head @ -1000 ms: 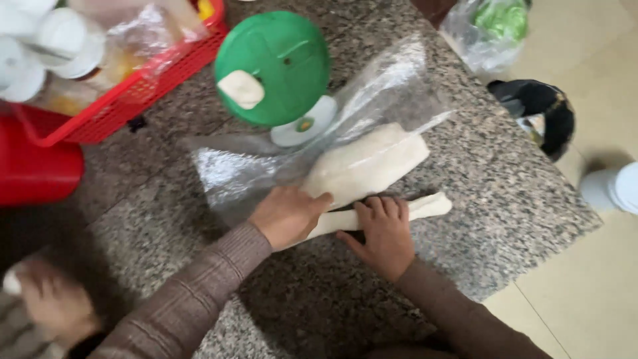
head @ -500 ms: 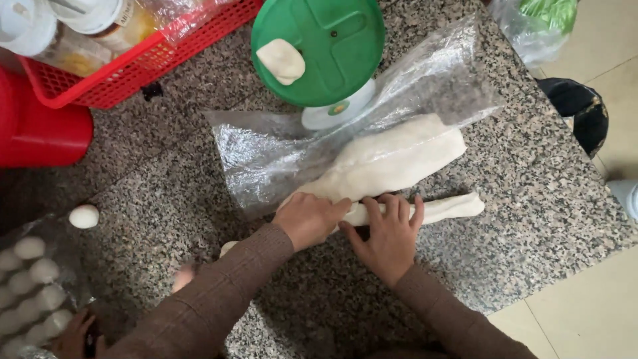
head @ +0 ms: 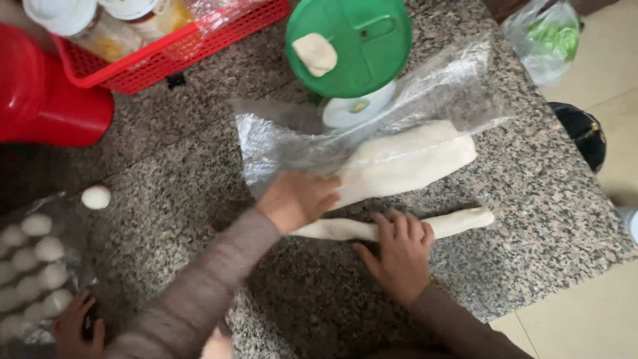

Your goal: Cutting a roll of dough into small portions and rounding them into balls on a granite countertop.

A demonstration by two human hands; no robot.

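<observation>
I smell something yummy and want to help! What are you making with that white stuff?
A person is working dough on a speckled stone counter. The right hand lies flat on a long dough rope, and the left hand rests at the rope's other end, against a clear plastic sheet that partly covers a bigger dough slab. A green lid with a small dough piece sits behind. Dough balls wait on the left, where another person's hand reaches.
</observation>
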